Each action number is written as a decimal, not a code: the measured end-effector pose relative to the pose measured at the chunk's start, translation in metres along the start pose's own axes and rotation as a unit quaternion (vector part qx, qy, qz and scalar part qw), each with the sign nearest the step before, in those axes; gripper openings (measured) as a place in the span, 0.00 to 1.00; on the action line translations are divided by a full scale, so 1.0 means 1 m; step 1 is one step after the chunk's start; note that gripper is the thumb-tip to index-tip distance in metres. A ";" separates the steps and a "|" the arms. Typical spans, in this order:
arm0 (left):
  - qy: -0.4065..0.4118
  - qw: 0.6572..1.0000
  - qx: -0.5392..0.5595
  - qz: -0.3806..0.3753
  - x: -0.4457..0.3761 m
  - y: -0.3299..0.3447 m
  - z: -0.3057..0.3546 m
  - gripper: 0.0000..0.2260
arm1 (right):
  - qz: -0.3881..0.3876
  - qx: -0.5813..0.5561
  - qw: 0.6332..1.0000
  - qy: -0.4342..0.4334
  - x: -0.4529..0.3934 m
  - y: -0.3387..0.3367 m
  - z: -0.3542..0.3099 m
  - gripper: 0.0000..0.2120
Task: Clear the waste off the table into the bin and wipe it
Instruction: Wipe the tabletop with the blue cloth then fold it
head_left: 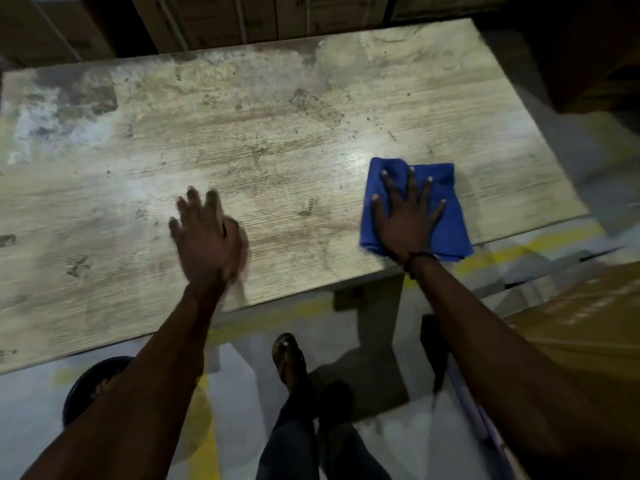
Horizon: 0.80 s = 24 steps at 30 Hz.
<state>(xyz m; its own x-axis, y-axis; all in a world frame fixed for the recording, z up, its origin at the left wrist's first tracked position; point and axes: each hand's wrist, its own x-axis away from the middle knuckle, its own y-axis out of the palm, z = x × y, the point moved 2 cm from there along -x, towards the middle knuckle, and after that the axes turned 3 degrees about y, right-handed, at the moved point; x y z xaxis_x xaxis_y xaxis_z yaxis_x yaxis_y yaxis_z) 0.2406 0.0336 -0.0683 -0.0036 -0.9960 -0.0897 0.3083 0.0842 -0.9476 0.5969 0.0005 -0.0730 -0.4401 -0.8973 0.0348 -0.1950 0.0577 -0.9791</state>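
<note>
A worn, stained wooden table (277, 133) fills the upper half of the view. My right hand (408, 216) presses flat, fingers spread, on a folded blue cloth (453, 220) near the table's front right edge. My left hand (204, 237) is over the table's front middle, fingers straight and slightly spread, blurred by motion; nothing is in it. Small dark specks and stains dot the tabletop. A dark round bin (86, 386) stands on the floor under the front left edge, partly hidden by my left forearm.
Cardboard boxes (225, 19) line the far side of the table. A large brown box (588, 323) sits at the right. My feet in sandals (289, 358) stand on a grey floor with yellow lines (519, 251).
</note>
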 end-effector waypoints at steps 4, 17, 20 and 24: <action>0.104 0.994 0.029 -0.036 -0.009 0.027 0.076 0.28 | 0.018 0.027 0.994 -0.103 0.033 0.015 -0.057 0.29; 0.150 0.986 0.043 -0.054 -0.088 0.058 0.139 0.25 | 0.028 -0.001 0.996 0.086 -0.059 -0.029 0.132 0.31; 0.163 0.983 0.046 -0.067 -0.103 0.063 0.158 0.27 | 0.062 0.013 0.994 0.088 -0.070 -0.018 0.079 0.31; 0.169 0.981 0.048 -0.077 -0.131 0.073 0.173 0.27 | 0.011 0.059 0.981 -0.185 -0.033 0.002 -0.007 0.30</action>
<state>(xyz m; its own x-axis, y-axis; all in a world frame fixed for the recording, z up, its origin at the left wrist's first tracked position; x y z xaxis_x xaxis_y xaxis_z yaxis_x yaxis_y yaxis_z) 0.4281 0.1650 -0.0724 -0.3671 -0.9283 -0.0599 0.3681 -0.0859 -0.9258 0.6053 0.0334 -0.0746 -0.0912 -0.9950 -0.0407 -0.0762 0.0477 -0.9960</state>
